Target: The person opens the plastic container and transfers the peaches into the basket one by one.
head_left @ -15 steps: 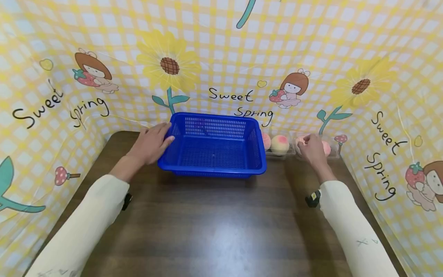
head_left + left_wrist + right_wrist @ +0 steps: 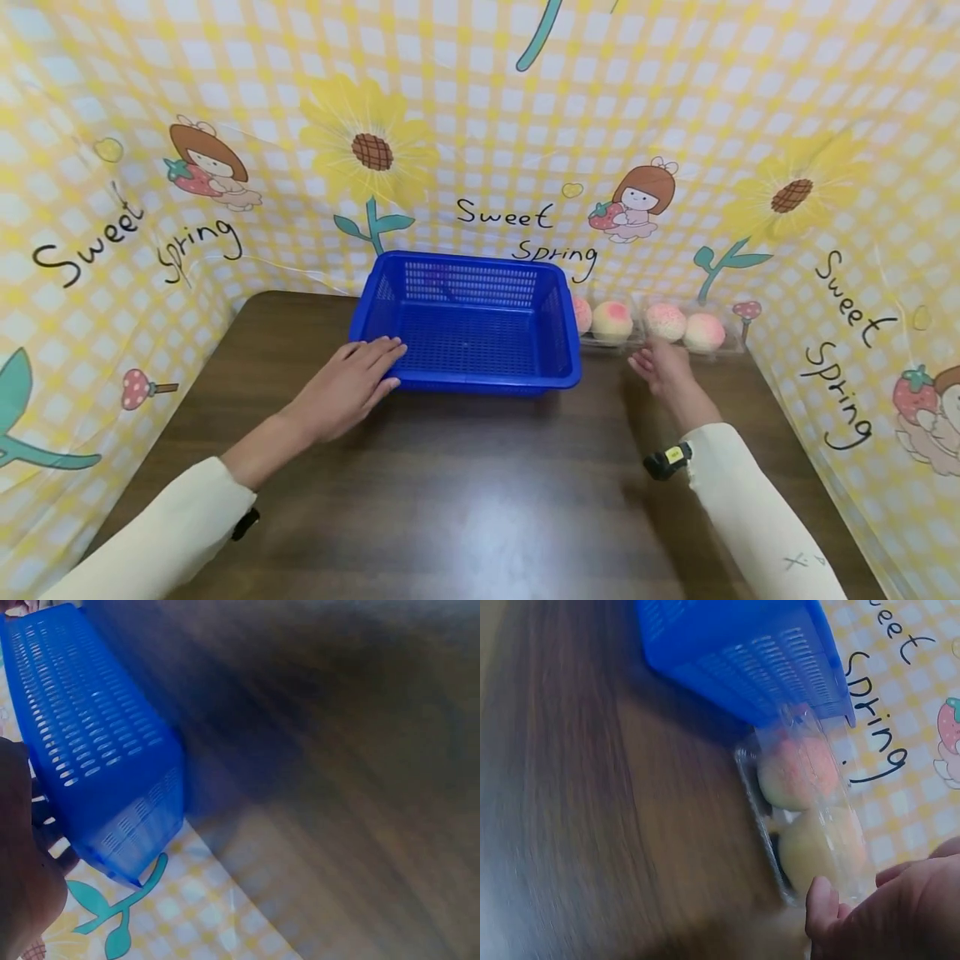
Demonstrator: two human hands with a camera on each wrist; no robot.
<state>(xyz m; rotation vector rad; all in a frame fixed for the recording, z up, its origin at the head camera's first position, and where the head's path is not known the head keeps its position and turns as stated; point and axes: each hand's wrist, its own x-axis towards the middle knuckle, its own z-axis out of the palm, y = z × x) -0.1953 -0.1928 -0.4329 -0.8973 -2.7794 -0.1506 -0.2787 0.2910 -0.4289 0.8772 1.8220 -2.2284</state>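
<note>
Left hand [image 2: 345,387] relaxed, fingers fairly straight, resting over the rim at the 8 o'clock corner of the blue basket [image 2: 480,382], which sits on the brown table [image 2: 420,500]. Just beside the basket, at its 3 o'clock: clear box [image 2: 763,825] with two peaches [image 2: 612,322]. Right hand [image 2: 667,371] loosely curled around nothing visible, at that box's 4 o'clock, contact unclear; second box [image 2: 731,342], two more peaches, at the hand's 1 o'clock.

off-white sleeves [image 2: 142,533], black wrist device [image 2: 662,464] with yellow label [image 2: 676,454]
</note>
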